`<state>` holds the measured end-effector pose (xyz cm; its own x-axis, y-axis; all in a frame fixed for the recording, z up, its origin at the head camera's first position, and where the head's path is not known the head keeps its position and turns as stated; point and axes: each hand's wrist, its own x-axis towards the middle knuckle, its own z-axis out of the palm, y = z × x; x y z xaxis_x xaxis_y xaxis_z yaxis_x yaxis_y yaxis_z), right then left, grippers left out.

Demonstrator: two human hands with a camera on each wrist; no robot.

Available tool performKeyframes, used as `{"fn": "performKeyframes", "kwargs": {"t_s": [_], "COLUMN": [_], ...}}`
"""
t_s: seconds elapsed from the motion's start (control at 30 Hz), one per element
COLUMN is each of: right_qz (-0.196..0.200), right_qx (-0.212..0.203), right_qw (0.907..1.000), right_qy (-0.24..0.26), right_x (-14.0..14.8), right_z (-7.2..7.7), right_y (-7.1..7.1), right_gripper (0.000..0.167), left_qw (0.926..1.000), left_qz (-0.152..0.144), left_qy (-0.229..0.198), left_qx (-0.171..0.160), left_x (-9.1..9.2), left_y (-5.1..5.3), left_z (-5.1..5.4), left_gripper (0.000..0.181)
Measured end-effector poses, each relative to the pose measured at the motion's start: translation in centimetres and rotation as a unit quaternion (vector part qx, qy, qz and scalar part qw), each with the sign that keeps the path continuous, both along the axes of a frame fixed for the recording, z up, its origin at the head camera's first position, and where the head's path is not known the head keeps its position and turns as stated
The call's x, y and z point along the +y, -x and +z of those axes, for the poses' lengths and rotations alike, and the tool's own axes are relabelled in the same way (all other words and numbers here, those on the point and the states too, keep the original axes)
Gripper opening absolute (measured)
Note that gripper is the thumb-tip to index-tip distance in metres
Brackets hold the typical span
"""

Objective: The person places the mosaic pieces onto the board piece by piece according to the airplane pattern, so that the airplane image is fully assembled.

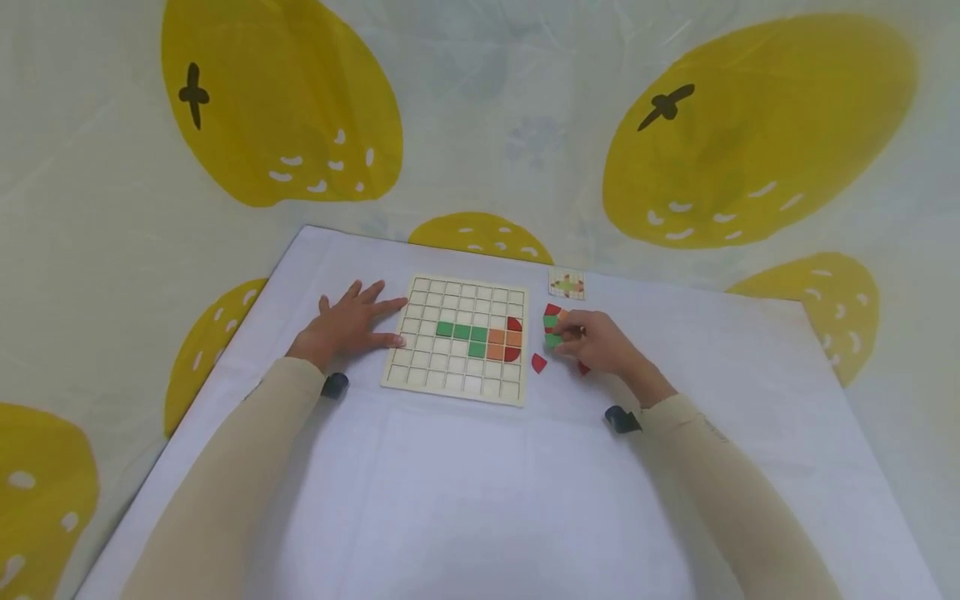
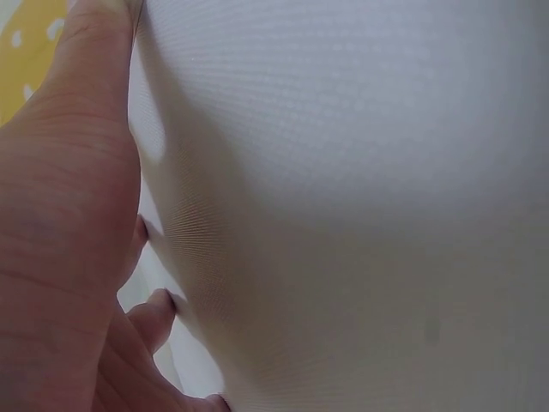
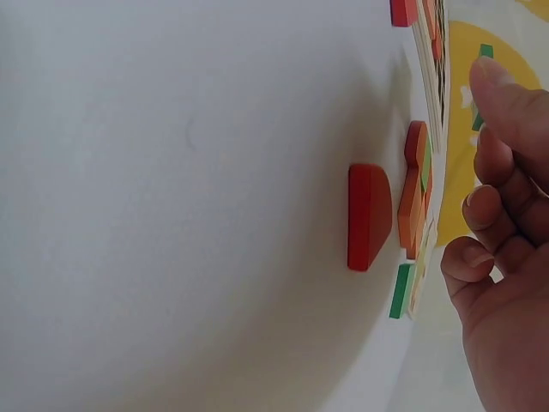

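A square cream grid board (image 1: 420,375) lies on the table, with green tiles (image 1: 461,332), orange tiles (image 1: 496,337) and red rounded tiles (image 1: 512,354) set in its cells. My left hand (image 1: 348,327) rests with spread fingers at the board's left edge, thumb and a fingertip touching it. To the right of the board, my right hand (image 1: 600,342) pinches a green tile (image 3: 486,51) between thumb and fingers, over a small group of loose tiles. Part of that group is hidden by the hand. A loose red quarter-round tile (image 1: 538,363) lies near the board's right edge.
A small pattern card (image 1: 566,283) lies beyond the right hand near the table's far edge. Another red piece (image 1: 583,367) shows partly under the right hand. The white table (image 1: 450,492) meets a curtain with yellow lemon prints (image 1: 757,125) behind it.
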<state>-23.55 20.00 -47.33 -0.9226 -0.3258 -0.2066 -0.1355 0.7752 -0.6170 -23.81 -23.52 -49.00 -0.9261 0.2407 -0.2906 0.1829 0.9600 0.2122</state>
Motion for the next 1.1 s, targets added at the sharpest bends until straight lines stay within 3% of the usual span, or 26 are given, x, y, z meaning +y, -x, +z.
{"fn": "performKeyframes", "kwargs": {"t_s": [0.3, 0.5, 0.77, 1.1], "right_qz": [0.007, 0.04, 0.063, 0.085], "right_qx": [-0.001, 0.029, 0.05, 0.048], "right_qw": [0.9999, 0.9986, 0.9965, 0.9938], "right_qy": [0.012, 0.017, 0.023, 0.054], "right_x": [-1.3, -2.3, -4.0, -6.4], "right_z": [-0.2, -0.4, -0.4, -0.3], "right_y": [-0.3, -0.3, -0.3, -1.1], "right_gripper": [0.026, 0.02, 0.024, 0.022], "left_qw": [1.0, 0.9999, 1.0, 0.9993], "left_qz": [-0.001, -0.005, -0.005, -0.023], "left_qy": [0.0, 0.011, 0.006, 0.019], "left_qx": [0.006, 0.004, 0.004, 0.021], "left_x": [0.0, -0.1, -0.2, 0.0], "left_y": [-0.1, 0.3, 0.4, -0.2], "left_z": [0.1, 0.0, -0.3, 0.4], "left_gripper": [0.087, 0.087, 0.089, 0.085]}}
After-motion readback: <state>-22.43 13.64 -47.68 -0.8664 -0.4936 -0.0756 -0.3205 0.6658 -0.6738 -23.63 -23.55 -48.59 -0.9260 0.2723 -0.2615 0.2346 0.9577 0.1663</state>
